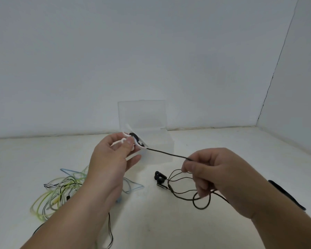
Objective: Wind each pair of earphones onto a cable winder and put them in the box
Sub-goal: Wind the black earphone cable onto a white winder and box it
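Left hand pinches the white winder, right hand at 4 o'clock grips the black cable taut, probably for tight wraps.

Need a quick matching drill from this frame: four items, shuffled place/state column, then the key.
Things:
1. white cable winder
2. black earphone cable
3. clear box
4. green-yellow earphones

Place or state:
A. stretched taut between the left hand and the right hand
B. open, lid up, by the wall
C. pinched in the left hand
D. lying tangled on the table

Pairs: 1-C, 2-A, 3-B, 4-D
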Available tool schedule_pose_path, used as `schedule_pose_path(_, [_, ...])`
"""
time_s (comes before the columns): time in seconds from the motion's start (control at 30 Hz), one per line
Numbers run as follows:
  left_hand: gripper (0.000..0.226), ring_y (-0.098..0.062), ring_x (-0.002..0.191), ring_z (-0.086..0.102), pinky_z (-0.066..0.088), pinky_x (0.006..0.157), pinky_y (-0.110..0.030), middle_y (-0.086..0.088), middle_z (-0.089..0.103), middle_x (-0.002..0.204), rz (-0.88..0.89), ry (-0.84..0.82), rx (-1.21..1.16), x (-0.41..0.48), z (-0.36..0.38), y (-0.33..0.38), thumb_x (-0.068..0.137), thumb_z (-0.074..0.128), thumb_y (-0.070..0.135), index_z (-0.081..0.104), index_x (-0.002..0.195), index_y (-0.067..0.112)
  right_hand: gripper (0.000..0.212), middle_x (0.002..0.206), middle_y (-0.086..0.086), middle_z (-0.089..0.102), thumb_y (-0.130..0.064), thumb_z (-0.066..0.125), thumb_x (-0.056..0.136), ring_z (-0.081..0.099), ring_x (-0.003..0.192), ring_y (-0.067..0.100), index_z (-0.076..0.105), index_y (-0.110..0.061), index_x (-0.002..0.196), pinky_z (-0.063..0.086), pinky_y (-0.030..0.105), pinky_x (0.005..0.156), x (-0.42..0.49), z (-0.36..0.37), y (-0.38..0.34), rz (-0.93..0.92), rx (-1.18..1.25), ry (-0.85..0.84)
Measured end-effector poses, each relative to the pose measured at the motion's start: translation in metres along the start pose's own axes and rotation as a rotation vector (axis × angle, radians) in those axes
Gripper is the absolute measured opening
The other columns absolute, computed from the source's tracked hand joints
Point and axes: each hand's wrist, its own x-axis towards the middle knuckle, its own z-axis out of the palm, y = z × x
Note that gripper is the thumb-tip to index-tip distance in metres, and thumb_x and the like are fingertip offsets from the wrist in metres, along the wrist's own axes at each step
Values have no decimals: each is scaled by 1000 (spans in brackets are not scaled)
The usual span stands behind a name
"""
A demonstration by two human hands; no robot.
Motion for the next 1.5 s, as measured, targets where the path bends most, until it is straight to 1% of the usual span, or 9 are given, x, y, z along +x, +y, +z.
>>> schedule_pose_path(0.17, [4, -20, 76, 67, 59, 72, -32, 0, 68, 69, 70, 51, 51, 1, -2, -1, 96, 61, 4, 60, 96, 8, 22, 53, 5, 56, -28, 64, 91, 66, 66, 18, 73, -16, 75, 44, 27, 75, 1, -3, 2, -107, -57, -78])
schedule_pose_path(0.37, [8, -25, 77, 71, 60, 64, -28, -19, 71, 88, 0, -126, 138, -3, 0, -4, 96, 59, 2, 62, 102, 6, 21, 46, 0, 43, -26, 60, 90, 50, 45, 17, 75, -15, 81, 52, 29, 83, -3, -1, 3, -127, 109, -423])
schedule_pose_path(0.6, [13, -12, 63, 66, 59, 63, -28, -5, 68, 73, -114, -339, 199, -12, 4, -8, 98, 56, 3, 65, 107, 5, 23, 57, 0, 44, -30, 69, 80, 36, 52, 16, 68, -11, 67, 42, 27, 63, -2, -3, 1, -223, 392, -402])
schedule_pose_path(0.8, [11, -21, 73, 68, 56, 61, -26, -6, 64, 76, -113, -455, 338, -19, 4, -7, 94, 62, 3, 66, 103, 9, 35, 59, 0, 35, -30, 75, 75, 26, 49, 13, 50, -9, 63, 29, 26, 51, 0, -10, 0, -235, 618, -439])
schedule_pose_path(0.87, [14, -16, 68, 66, 58, 63, -28, -1, 65, 78, -32, -497, 509, -21, 5, -9, 91, 67, 3, 70, 99, 14, 35, 59, 0, 33, -29, 76, 72, 23, 48, 12, 50, -7, 62, 23, 24, 48, -1, -8, -1, -218, 570, -373])
schedule_pose_path(0.97, [17, -11, 67, 65, 60, 69, -28, 4, 71, 78, -33, -681, 667, -26, 7, -10, 90, 69, 6, 71, 100, 20, 20, 57, 5, 26, -20, 63, 73, 20, 48, 14, 60, -10, 57, 17, 26, 48, 0, -5, -2, -227, 395, -23])
schedule_pose_path(1.17, [23, -20, 78, 65, 53, 68, -30, -8, 70, 91, -165, -967, 450, -37, 11, -6, 83, 68, 13, 69, 106, 15, 31, 53, 1, 36, -24, 55, 98, 28, 48, 16, 65, -18, 69, 25, 31, 54, 14, -6, 13, -178, -79, 594])
schedule_pose_path(1.33, [24, -23, 83, 68, 56, 69, -29, -8, 73, 96, -145, -985, 253, -40, 12, -1, 85, 66, 7, 68, 109, 10, 36, 51, -3, 35, -24, 54, 99, 26, 44, 13, 62, -12, 66, 23, 26, 47, 16, -6, 16, -54, -80, 580])
schedule_pose_path(1.5, [24, -29, 82, 71, 59, 75, -37, -13, 72, 100, -110, -880, 91, -40, 15, 2, 83, 67, 5, 68, 107, 7, 45, 54, 7, 44, -31, 57, 98, 35, 47, 12, 62, -19, 55, 31, 23, 47, 14, 3, 25, 134, -457, 193])
